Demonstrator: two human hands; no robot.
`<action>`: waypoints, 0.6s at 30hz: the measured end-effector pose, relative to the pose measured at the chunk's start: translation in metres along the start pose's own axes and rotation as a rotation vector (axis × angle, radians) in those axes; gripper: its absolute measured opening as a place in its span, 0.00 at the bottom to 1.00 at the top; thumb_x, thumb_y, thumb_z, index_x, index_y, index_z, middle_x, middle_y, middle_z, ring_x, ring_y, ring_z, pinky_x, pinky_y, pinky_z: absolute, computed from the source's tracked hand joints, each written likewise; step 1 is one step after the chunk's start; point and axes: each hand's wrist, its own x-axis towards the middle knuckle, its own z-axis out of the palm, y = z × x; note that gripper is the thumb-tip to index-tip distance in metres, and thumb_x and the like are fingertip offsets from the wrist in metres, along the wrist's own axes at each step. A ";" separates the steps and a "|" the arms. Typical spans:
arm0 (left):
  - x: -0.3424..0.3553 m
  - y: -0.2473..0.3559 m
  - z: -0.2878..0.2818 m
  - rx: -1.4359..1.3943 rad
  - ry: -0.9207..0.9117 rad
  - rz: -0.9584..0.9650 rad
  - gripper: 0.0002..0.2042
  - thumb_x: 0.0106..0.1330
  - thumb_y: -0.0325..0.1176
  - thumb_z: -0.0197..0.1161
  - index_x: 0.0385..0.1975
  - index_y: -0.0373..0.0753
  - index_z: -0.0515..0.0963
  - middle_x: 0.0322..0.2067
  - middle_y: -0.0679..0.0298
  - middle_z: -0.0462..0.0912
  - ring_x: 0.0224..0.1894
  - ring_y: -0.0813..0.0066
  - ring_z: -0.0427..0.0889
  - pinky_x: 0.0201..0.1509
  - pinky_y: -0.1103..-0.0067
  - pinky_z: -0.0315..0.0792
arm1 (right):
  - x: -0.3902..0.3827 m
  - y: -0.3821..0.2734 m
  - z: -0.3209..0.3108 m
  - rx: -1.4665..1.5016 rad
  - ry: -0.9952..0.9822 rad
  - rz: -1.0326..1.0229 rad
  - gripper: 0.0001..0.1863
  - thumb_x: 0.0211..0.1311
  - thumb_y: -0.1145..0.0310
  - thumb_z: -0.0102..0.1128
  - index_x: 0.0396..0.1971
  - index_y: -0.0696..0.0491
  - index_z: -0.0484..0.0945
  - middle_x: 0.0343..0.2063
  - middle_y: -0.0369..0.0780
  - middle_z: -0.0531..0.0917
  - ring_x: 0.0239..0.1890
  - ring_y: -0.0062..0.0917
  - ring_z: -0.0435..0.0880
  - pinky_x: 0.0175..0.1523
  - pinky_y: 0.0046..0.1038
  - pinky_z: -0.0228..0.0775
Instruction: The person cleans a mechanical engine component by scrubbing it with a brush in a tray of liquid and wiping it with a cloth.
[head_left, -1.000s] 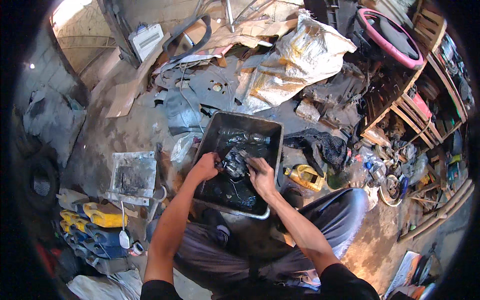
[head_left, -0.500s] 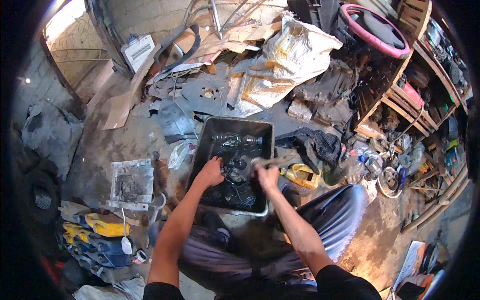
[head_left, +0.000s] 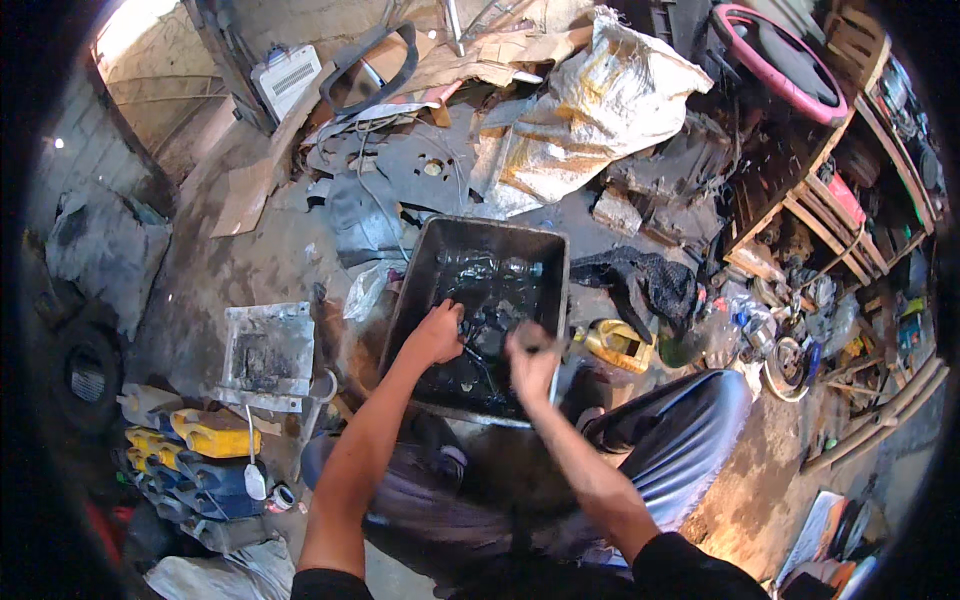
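A dark plastic tub (head_left: 409, 367) sits before me, holding dark liquid, a clear plastic bottle (head_left: 515, 267) near its far side and a dark, wet part (head_left: 472, 338) I cannot make out. My left hand (head_left: 436, 333) is inside the tub with its fingers closed around that part, where a thin cord or tube hangs. My right hand (head_left: 532, 365) is beside the part, on the tub's right side. It is smeared by motion, so its fingers and anything in them are unclear.
A yellow cut-open jug (head_left: 618, 342) and a black mesh cloth (head_left: 660, 295) lie right of the tub. A metal tray (head_left: 268, 350) and several jugs (head_left: 215, 435) lie left. Behind are a white sack (head_left: 590, 130), cardboard, wooden racks (head_left: 820, 225) and a tire (head_left: 85, 370) far left.
My right hand had a light brush-like item pointing right half a second ago; now it is blurred. My left hand has moved slightly up and right in view, and the dark part has shifted.
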 end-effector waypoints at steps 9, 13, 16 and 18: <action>-0.003 0.019 -0.014 -0.012 -0.025 0.008 0.25 0.49 0.28 0.66 0.49 0.30 0.69 0.47 0.44 0.70 0.51 0.45 0.73 0.56 0.63 0.70 | -0.028 -0.010 0.002 0.090 -0.037 -0.077 0.11 0.54 0.73 0.65 0.37 0.62 0.81 0.32 0.44 0.84 0.35 0.31 0.83 0.42 0.31 0.73; -0.008 0.008 -0.011 0.031 0.000 0.009 0.26 0.48 0.28 0.65 0.50 0.30 0.68 0.49 0.44 0.70 0.51 0.45 0.73 0.57 0.63 0.69 | -0.019 -0.045 -0.013 -0.082 -0.422 -0.439 0.18 0.49 0.79 0.65 0.44 0.57 0.77 0.33 0.44 0.79 0.39 0.38 0.80 0.43 0.32 0.74; -0.011 0.002 0.000 0.050 0.045 0.037 0.27 0.47 0.27 0.65 0.51 0.30 0.68 0.50 0.43 0.70 0.51 0.45 0.73 0.57 0.63 0.69 | -0.010 -0.053 -0.018 -0.319 -0.543 -0.620 0.26 0.44 0.80 0.62 0.49 0.56 0.75 0.35 0.45 0.75 0.42 0.41 0.77 0.43 0.37 0.75; -0.006 -0.003 0.003 0.092 0.049 0.082 0.28 0.46 0.26 0.65 0.52 0.30 0.68 0.51 0.43 0.70 0.52 0.45 0.73 0.58 0.63 0.69 | -0.026 -0.047 -0.023 -0.461 -0.684 -0.737 0.24 0.46 0.79 0.60 0.49 0.56 0.74 0.39 0.46 0.74 0.45 0.41 0.76 0.43 0.37 0.76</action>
